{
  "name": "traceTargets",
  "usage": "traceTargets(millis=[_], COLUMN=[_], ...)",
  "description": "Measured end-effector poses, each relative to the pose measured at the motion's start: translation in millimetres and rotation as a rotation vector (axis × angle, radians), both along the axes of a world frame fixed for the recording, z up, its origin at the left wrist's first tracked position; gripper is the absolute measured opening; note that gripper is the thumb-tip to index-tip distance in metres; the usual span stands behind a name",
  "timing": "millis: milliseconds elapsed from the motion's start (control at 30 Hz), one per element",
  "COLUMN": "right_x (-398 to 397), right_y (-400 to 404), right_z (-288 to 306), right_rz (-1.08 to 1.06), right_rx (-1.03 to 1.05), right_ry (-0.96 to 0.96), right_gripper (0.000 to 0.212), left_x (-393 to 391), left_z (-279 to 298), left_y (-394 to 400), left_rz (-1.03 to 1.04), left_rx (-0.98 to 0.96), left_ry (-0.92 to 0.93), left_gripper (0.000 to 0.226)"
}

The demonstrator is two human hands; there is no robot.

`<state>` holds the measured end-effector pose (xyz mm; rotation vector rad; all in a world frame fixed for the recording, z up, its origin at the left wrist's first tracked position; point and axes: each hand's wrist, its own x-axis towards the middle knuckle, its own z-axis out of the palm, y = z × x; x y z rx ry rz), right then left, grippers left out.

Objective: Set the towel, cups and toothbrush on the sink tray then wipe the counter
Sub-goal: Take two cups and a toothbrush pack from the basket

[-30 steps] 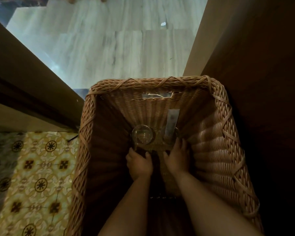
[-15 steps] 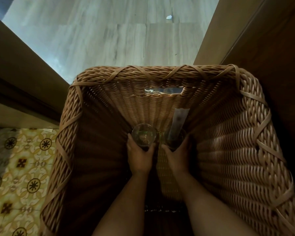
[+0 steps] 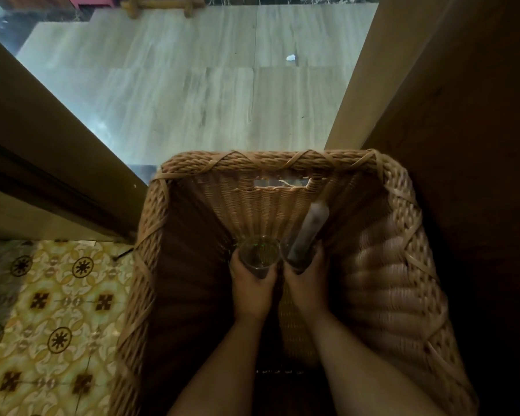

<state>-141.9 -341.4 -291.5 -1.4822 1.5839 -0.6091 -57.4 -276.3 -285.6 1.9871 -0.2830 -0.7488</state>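
Both my hands reach down into a deep woven wicker basket. My left hand is wrapped around a clear glass cup, seen from above. My right hand grips a second clear cup that holds a wrapped toothbrush packet, which sticks up and leans against the basket's far wall. The two cups stand side by side near the far end of the basket. No towel, tray or sink is visible.
The basket sits on the floor between a wooden door frame on the left and a dark wooden cabinet on the right. Grey floor tiles lie beyond; yellow patterned tiles lie at lower left. A white scrap lies on the grey floor.
My hands went from the basket bottom to closing around the two cups. The cups have risen slightly and the view has shifted.
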Motion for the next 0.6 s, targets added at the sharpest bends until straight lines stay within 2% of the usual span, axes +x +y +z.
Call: traceTargets(millis=[67, 167, 367, 500, 600], right_x=[-2.4, -9.6, -21.9, 4.5, 40.9], right_y=[8.5, 23.1, 34.2, 50.8, 72.0], right_z=[40.1, 107.7, 243.0, 317.4, 352.8], right_rz=[0.037, 0.107, 0.292, 0.443, 0.54], right_rx=[0.006, 0.01, -0.242, -0.368, -0.342], right_ry=[-0.005, 0.025, -0.031, -0.104, -0.096], right_gripper=[0.085, 0.095, 0.1, 0.093, 0.087], left_x=[-5.3, -13.5, 1.5, 24.5, 49.6], left_z=[38.3, 108.0, 234.4, 301.8, 329.5], left_y=[8.7, 30.3, 74.7, 102.4, 132.6], left_rz=[0.002, -0.004, -0.113, -0.007, 0.124], left_rx=[-0.004, -0.042, -0.251, -0.399, -0.43], left_ry=[-0.03, -0.078, -0.276, -0.359, -0.416], left_gripper=[0.092, 0.092, 0.092, 0.084, 0.087])
